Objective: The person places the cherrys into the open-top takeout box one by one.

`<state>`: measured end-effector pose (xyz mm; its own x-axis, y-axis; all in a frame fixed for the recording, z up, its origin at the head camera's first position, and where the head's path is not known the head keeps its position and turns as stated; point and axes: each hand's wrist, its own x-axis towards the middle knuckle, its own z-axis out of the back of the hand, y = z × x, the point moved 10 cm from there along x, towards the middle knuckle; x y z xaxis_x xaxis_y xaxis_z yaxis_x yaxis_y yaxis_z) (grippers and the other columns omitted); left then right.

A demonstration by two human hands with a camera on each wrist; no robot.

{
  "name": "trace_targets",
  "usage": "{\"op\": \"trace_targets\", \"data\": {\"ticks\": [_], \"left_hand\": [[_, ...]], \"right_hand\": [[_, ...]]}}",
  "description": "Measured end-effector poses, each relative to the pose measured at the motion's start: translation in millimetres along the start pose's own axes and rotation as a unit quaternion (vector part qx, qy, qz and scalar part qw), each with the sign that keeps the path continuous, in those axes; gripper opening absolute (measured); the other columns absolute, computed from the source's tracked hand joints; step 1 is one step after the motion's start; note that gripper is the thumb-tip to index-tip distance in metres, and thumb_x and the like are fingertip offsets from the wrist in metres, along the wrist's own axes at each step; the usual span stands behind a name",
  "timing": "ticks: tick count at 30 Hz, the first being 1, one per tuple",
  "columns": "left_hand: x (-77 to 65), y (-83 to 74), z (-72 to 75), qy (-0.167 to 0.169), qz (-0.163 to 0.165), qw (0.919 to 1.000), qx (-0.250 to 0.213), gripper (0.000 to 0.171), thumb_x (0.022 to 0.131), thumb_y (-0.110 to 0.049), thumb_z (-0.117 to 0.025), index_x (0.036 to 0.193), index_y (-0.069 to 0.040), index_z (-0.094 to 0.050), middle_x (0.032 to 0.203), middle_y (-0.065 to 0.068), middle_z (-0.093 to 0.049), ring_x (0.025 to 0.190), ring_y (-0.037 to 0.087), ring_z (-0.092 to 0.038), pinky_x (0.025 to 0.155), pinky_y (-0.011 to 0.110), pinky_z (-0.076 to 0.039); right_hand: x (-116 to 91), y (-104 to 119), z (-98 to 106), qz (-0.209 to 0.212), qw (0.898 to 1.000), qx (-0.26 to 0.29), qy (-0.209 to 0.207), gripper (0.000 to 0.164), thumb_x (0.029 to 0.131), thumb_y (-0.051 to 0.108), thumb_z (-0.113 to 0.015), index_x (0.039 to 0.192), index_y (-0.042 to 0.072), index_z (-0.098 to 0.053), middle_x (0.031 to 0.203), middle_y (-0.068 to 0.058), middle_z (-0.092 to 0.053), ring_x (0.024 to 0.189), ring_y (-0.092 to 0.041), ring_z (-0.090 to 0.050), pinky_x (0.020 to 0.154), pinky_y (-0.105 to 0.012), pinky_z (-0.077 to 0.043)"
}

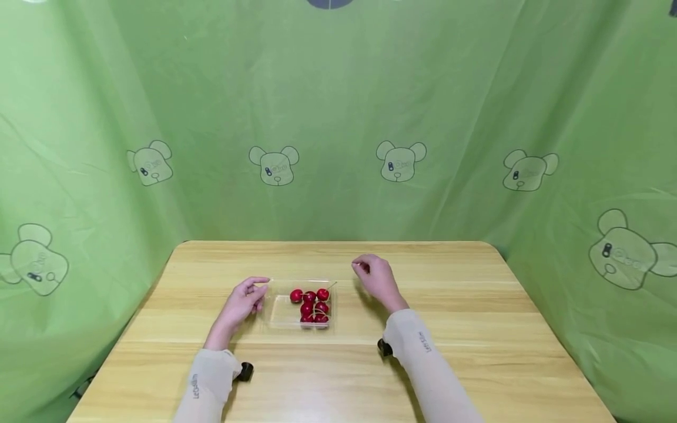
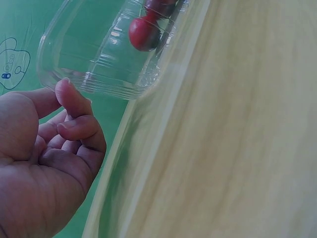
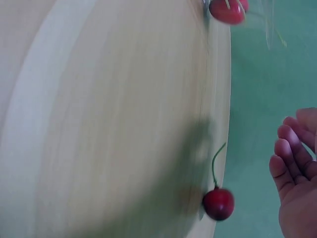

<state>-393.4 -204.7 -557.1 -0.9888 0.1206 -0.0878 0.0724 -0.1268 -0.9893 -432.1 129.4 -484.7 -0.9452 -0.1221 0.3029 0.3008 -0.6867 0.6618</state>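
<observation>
A clear plastic container (image 1: 282, 317) sits on the table with several red cherries (image 1: 308, 308) gathered in its right half, some with green stems. My left hand (image 1: 244, 302) pinches the container's far left corner between thumb and index finger, the other fingers curled below. Right of the container, my right hand (image 1: 376, 279) hovers over the table with its fingers loosely bent. In the right wrist view a single cherry (image 3: 218, 204) with a curved stem lies on the table, apart from the fingers (image 3: 290, 158). Most of that cherry is hidden by the hand in the head view.
The wooden table (image 1: 465, 329) extends around the container, its far edge just beyond the hands. Green curtain (image 1: 338, 88) with bear faces hangs behind and on both sides. Each wrist carries a small black camera (image 1: 384, 347).
</observation>
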Motion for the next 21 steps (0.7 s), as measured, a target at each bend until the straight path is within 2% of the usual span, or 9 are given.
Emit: {"op": "trace_targets", "data": {"ticks": [5,11,16,21], "left_hand": [[1.1,0.6,-0.4,0.001,0.001,1.0,-0.003,0.038,0.107,-0.013,-0.057,0.142,0.0,-0.055,0.08,0.005,-0.058,0.06,0.011,-0.052,0.056,0.022,-0.044],[1.6,1.4,-0.1,0.005,-0.001,1.0,0.0,0.039,0.107,-0.014,-0.058,0.142,0.0,-0.054,0.08,0.006,-0.058,0.061,0.011,-0.053,0.056,0.022,-0.044],[1.7,2.1,3.6,-0.004,-0.002,1.0,0.001,0.037,0.106,-0.014,-0.058,0.141,0.0,-0.056,0.08,0.007,-0.058,0.06,0.011,-0.053,0.055,0.022,-0.044],[2.9,3.7,4.3,0.001,-0.004,0.9999,0.01,0.038,0.106,-0.016,-0.059,0.141,-0.001,-0.056,0.08,0.009,-0.059,0.061,0.013,-0.053,0.056,0.022,-0.045]], "right_hand": [[-1.7,-21.8,8.5,-0.029,1.0,0.001,-0.003,0.018,0.098,0.01,-0.069,0.111,0.0,-0.076,0.087,-0.007,-0.069,0.077,-0.017,-0.06,0.073,-0.031,-0.051],[-7.2,-44.2,10.2,-0.06,0.998,-0.001,0.017,0.018,0.095,0.006,-0.07,0.111,0.0,-0.075,0.082,-0.006,-0.066,0.071,-0.016,-0.056,0.069,-0.03,-0.049],[-7.4,-49.3,3.6,-0.056,0.998,-0.015,0.038,0.018,0.092,0.005,-0.073,0.109,0.0,-0.076,0.084,-0.005,-0.067,0.076,-0.017,-0.058,0.075,-0.033,-0.051],[-5.4,-49.4,-4.4,-0.058,0.997,-0.032,0.042,0.016,0.091,0.003,-0.075,0.107,0.002,-0.077,0.092,-0.008,-0.068,0.084,-0.02,-0.061,0.08,-0.038,-0.054]]}}
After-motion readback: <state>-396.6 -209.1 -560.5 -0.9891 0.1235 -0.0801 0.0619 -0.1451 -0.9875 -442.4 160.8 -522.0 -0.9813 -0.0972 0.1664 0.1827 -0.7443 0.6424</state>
